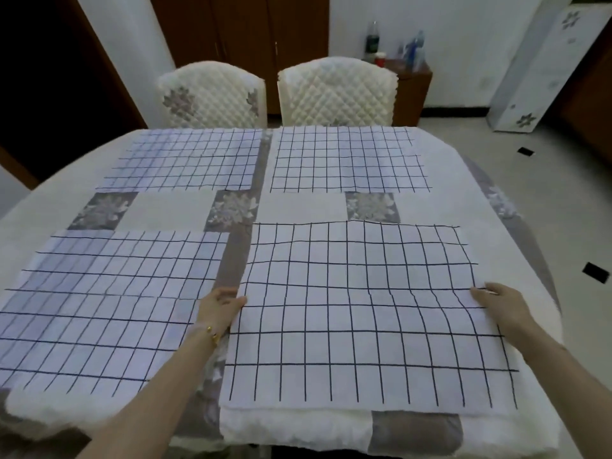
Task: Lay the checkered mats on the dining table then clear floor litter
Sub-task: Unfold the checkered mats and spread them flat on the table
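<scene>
Several white mats with a dark grid lie flat on the dining table (301,208), which wears a cream and grey floral cloth. The near right checkered mat (361,313) is slightly rippled. My left hand (220,308) pinches its left edge and my right hand (500,304) pinches its right edge. The near left mat (106,303) lies beside it, and two more mats (185,160) (347,159) lie at the far side. Two dark scraps of litter (596,272) (526,151) rest on the pale floor to the right of the table.
Two quilted cream chairs (212,94) (337,91) stand pushed in at the table's far side. A brown cabinet (410,91) behind them carries bottles. A white appliance (543,74) stands at the far right. A dark doorway is at the left.
</scene>
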A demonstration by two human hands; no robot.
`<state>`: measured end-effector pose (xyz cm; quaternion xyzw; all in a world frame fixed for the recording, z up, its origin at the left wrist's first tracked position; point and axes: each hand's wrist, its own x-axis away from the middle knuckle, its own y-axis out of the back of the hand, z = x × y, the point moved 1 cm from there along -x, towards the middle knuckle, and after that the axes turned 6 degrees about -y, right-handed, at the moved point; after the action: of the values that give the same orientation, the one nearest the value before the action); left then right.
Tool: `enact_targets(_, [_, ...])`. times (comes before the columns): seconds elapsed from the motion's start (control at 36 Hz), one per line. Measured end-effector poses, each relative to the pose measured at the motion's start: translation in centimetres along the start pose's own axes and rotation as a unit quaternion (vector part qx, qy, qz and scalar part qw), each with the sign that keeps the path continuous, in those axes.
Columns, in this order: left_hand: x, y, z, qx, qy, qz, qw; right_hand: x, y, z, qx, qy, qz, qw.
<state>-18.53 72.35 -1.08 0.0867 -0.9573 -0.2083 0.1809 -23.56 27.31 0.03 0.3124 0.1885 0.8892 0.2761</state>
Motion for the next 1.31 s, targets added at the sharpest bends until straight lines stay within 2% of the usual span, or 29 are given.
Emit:
enact_targets(0.28, [-2.0,-0.9,0.5,-0.095,0.012,-0.02,0.995,-1.8,-0.5,-1.9,0.054,0.033,-0.039,0.997])
enact_targets(0.44, [-1.9,-1.0,0.4,-0.113,0.002,-0.003,0.994,-2.3,0.0,-2.6,0.03,0.03,-0.037,0.998])
enact_targets(0.64, [0.6,-0.9,0.9,-0.084,-0.016,0.02,0.996,-1.2,0.6,-3.5,0.021,0.028,-0.026,0.999])
enact_targets(0.86, [4.7,1.2,4.1,-0.065,0.022,0.053,0.996,2.2,3.1,-7.2,0.018,0.031,0.009,0.999])
enact_targets(0.97, [6.0,1.9,4.8,-0.08,0.013,0.059,0.995,3.1,3.9,-8.9,0.035,0.013,0.026,0.999])
enact_targets(1.17, [6.9,1.8,5.4,-0.102,0.01,0.047,0.994,3.9,4.0,-9.6,0.077,0.022,0.001,0.997])
enact_targets(1.25, [7.5,1.7,5.1,-0.142,-0.02,0.032,0.989,4.5,3.8,-9.4,0.134,0.044,-0.027,0.99])
enact_targets(1.31, [8.1,1.4,4.7,-0.212,-0.099,0.0,0.972,4.9,3.7,-9.2,0.218,0.083,-0.068,0.97])
